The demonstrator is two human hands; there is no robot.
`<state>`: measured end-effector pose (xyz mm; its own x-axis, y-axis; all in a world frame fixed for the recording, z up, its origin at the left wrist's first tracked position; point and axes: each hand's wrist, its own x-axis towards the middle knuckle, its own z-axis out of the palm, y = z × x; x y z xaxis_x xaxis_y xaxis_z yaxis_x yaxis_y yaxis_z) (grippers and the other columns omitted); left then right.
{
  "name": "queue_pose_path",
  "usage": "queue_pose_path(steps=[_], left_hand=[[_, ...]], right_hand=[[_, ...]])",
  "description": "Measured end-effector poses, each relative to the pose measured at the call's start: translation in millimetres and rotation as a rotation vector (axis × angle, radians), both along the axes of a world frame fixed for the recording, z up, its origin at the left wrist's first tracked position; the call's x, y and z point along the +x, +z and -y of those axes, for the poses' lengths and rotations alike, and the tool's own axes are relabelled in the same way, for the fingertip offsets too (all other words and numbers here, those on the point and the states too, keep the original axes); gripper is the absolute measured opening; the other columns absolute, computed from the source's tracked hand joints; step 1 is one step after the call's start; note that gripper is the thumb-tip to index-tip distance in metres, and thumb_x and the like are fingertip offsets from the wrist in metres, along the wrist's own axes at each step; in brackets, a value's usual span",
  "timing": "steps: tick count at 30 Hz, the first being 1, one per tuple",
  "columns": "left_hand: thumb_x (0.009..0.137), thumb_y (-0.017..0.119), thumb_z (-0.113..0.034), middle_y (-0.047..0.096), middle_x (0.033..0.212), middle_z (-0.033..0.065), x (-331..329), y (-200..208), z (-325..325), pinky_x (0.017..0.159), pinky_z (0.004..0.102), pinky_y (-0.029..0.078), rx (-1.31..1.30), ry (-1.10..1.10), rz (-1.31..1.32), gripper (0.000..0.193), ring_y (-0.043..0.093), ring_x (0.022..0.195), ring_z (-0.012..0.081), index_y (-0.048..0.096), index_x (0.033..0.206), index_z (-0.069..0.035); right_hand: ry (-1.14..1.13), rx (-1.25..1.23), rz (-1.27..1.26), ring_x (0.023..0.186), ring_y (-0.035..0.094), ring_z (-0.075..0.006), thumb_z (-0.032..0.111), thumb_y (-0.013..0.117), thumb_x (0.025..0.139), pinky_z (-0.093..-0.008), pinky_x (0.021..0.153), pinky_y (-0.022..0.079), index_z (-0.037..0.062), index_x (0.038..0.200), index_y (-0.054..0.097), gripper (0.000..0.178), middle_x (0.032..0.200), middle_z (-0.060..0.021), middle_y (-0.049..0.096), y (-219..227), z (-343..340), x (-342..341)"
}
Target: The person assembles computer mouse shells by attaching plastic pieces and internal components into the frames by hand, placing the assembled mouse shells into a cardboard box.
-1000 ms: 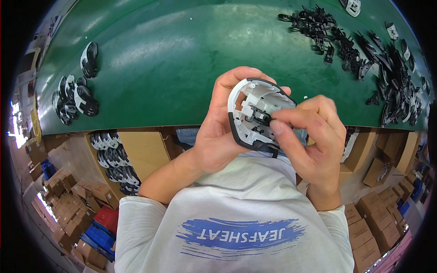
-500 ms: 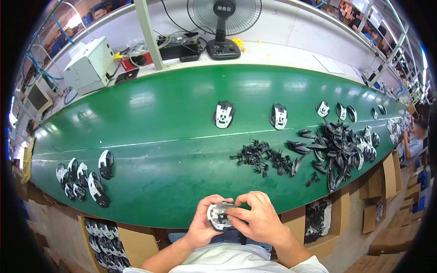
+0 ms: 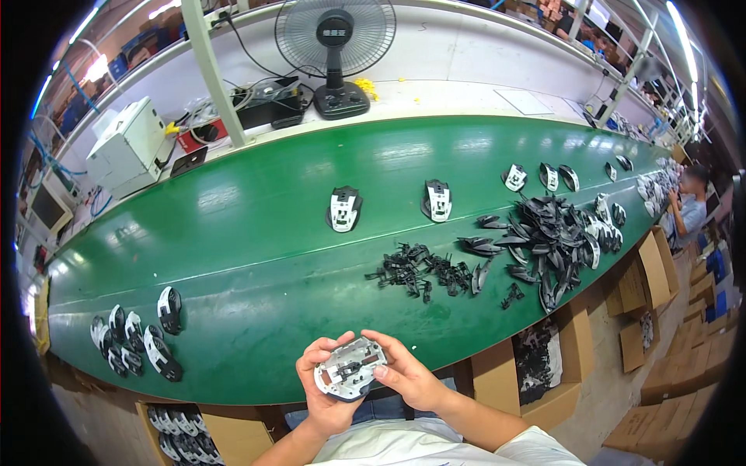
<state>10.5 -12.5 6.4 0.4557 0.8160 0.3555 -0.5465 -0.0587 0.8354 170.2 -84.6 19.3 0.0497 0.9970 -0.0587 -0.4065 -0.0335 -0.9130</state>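
Observation:
Near the table's front edge, I hold a white-and-black computer mouse shell (image 3: 348, 368) with its hollow inside facing up. My left hand (image 3: 325, 400) wraps round its left and lower side. On the right rim, my right hand (image 3: 412, 382) grips it between thumb and fingers. A dark piece lies in the middle of the shell. Beyond my hands is a heap of small black plastic parts (image 3: 412, 268). To its right stands a larger pile of curved black side pieces (image 3: 548, 233).
Mouse shells stand on the green table (image 3: 256, 311): a cluster (image 3: 159, 353) at left, more (image 3: 344, 210) along the back. A fan (image 3: 334, 70) is on the far ledge. Cardboard boxes (image 3: 571, 365) stand below the front edge. A co-worker (image 3: 688, 206) sits at far right.
My right fingers have moved from inside the shell to its right rim. The shell has turned, showing more of its inside. The whole view has shifted and tilted slightly.

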Motion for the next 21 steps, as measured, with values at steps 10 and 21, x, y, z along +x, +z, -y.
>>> queue_pose_path(steps=[10, 21], left_hand=[[0.09, 0.067, 0.0, 0.027, 0.163, 0.0192, -4, 28, -2, 0.122, 0.0483, 0.036, -0.273, -0.28, -0.158, 0.093, 0.037, 0.151, 0.0321, 0.014, 0.166, -0.008], [0.101, 0.054, 0.0, 0.06, 0.141, 0.0119, -12, 16, -8, 0.111, 0.0352, 0.047, -0.329, -0.061, -0.525, 0.058, 0.06, 0.127, 0.0186, 0.039, 0.157, 0.001]], right_hand=[[-0.062, 0.106, 0.812, 0.097, 0.071, -0.0206, 0.013, 0.066, 0.101, -0.0349, 0.091, 0.057, 0.0036, 0.151, 0.057, 0.051, 0.112, -0.0139, 0.074, 43, -34, 52], [-0.018, 0.203, 0.595, 0.118, 0.065, -0.0239, 0.015, 0.072, 0.1, -0.0397, 0.103, 0.054, 0.0035, 0.168, 0.03, 0.081, 0.145, -0.0144, 0.056, 16, -37, 19]])
